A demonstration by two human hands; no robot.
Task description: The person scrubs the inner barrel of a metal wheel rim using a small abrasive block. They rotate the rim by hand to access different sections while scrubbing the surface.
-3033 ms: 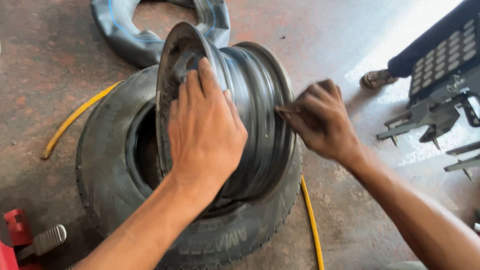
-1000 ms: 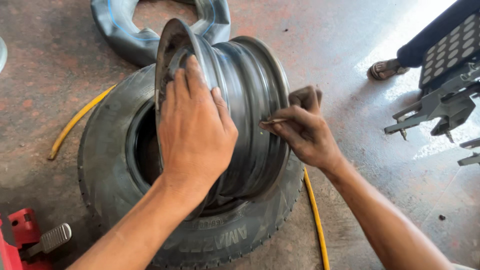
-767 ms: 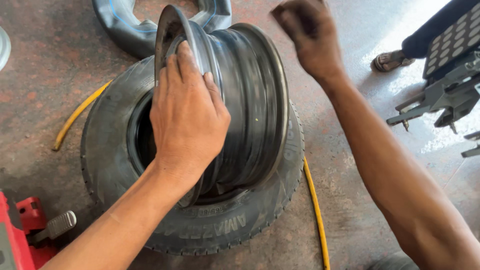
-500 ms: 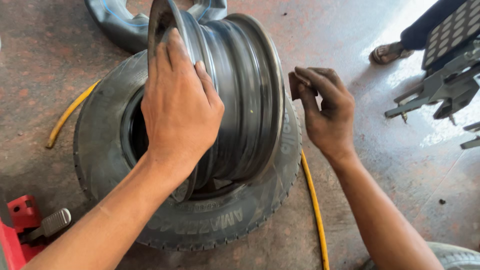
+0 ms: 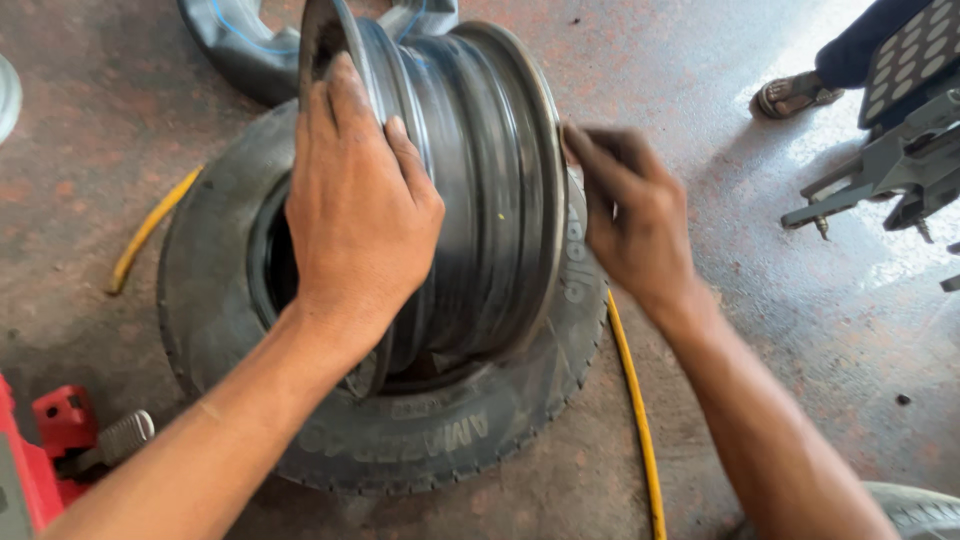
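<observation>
A bare steel wheel rim [image 5: 480, 190] stands on edge in the hole of a black tyre [image 5: 420, 440] that lies flat on the floor. My left hand [image 5: 355, 215] lies spread over the rim's barrel near its left flange and steadies it. My right hand [image 5: 635, 215] is at the rim's right flange, blurred, fingers curled against the edge. Whether it holds anything I cannot tell.
A black inner tube [image 5: 240, 50] lies behind the tyre. A yellow hose [image 5: 635, 400] runs under the tyre and out on both sides. A red tool [image 5: 60, 440] sits at lower left. A grey metal machine [image 5: 890, 150] and another person's sandalled foot [image 5: 795, 95] are at upper right.
My right hand left the rim, swung up high, then came back down to the right flange. My left hand stayed on the barrel while the rim tilted a little.
</observation>
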